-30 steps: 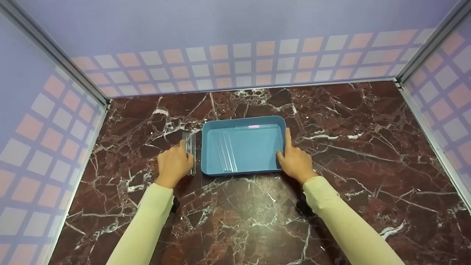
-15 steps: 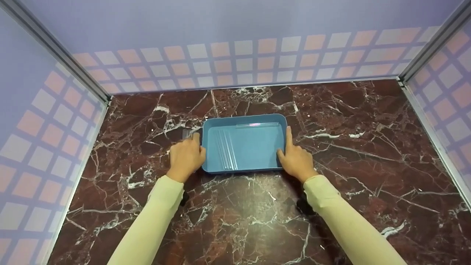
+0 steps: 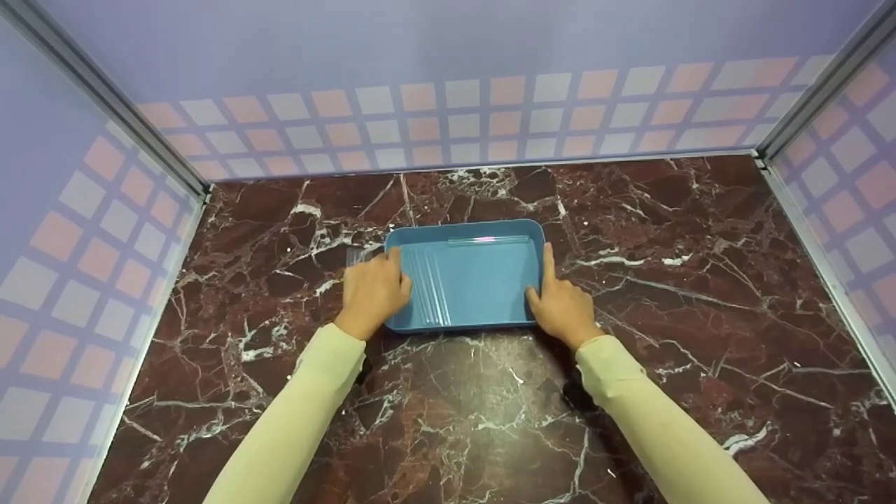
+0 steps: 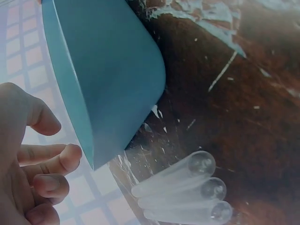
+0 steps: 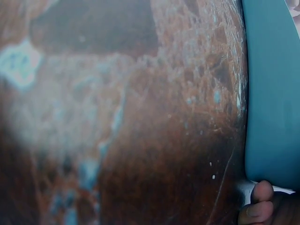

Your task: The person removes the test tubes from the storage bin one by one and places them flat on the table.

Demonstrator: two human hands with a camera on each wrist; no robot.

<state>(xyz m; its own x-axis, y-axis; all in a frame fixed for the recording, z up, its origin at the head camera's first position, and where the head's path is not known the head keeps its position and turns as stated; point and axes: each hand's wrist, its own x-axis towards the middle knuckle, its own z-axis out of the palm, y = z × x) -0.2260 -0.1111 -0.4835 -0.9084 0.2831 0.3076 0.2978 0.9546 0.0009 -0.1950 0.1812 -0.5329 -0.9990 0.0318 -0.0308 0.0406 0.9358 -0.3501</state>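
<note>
Red-brown marbled tabletop [image 3: 448, 392] below, best steady blue, rectangular, plastic-looking tray [image 3: 490, 287] with right hand [image 3: 562, 308] gripping its right end, and lower left hand [image 3: 374, 288], part-curled over left rim, grip contents unclear, gently beside clear, slim tubes [image 3: 439, 294] inside.

I see the tray [image 3: 490, 290] mid-frame on the tabletop [image 3: 672, 280], left hand [image 3: 373, 290] over its left end, right hand [image 3: 563, 308] at its right. Inside, tubes [image 3: 430, 288] lie at left, another tube [image 3: 488, 240] along the far side; low in my left-wrist feed, three tubes [image 4: 183, 194] lie outside.
</note>
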